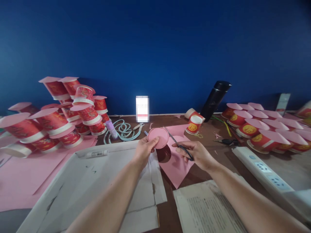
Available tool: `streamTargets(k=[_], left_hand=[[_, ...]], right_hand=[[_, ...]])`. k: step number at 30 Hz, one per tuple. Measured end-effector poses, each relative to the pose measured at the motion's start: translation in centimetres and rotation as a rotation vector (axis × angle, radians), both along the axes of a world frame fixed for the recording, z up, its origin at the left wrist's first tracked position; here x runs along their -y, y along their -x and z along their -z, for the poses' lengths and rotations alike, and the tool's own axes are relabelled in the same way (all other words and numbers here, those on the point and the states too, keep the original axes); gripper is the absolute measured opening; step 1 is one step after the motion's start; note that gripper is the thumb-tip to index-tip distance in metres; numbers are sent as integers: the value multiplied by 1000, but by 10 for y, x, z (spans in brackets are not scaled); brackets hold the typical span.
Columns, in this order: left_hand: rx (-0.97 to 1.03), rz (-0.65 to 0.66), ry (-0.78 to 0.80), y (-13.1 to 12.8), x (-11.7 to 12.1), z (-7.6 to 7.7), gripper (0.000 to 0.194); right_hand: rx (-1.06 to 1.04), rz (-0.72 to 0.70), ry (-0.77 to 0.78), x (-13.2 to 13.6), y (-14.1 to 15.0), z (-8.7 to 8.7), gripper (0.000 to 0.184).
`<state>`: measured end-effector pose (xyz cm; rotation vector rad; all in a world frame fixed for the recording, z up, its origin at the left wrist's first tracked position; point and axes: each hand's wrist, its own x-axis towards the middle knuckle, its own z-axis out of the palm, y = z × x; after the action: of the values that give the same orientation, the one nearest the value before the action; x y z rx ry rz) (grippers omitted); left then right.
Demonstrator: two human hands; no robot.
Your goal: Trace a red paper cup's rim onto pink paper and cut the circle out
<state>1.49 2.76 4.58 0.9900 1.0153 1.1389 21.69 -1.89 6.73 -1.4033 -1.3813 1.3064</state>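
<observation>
Between the thumb and fingers of my left hand (145,150) is a round pink paper disc (159,134), its face turned toward me. My right hand (194,153) grips a pair of dark-handled scissors (184,150), whose blades point up and left, close to the disc's right edge. Beneath both hands a pink paper sheet (177,176) lies on the brown table, with a round gap cut in it. Just beyond my right hand, a red and white paper cup (193,125) stands upright, and another paper cup (191,113) lies tilted behind it.
Stacked red cups with pink discs (85,111) fill the left; capped cups (264,129) stand right. A black flask (216,100) leans on the blue wall. A power strip (262,168), coiled cable (125,131), glue stick (111,130), white board (97,181) and printed papers (206,207) lie around.
</observation>
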Motion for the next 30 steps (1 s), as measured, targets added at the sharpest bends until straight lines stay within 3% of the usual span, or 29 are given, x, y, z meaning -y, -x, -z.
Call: streamTargets(k=[10, 30], left_hand=[[-15, -9, 10, 1, 1, -2, 38], [14, -53, 16, 2, 1, -3, 35]], right_hand=[[33, -19, -18, -2, -6, 8, 54], [9, -8, -16, -1, -2, 4, 47]])
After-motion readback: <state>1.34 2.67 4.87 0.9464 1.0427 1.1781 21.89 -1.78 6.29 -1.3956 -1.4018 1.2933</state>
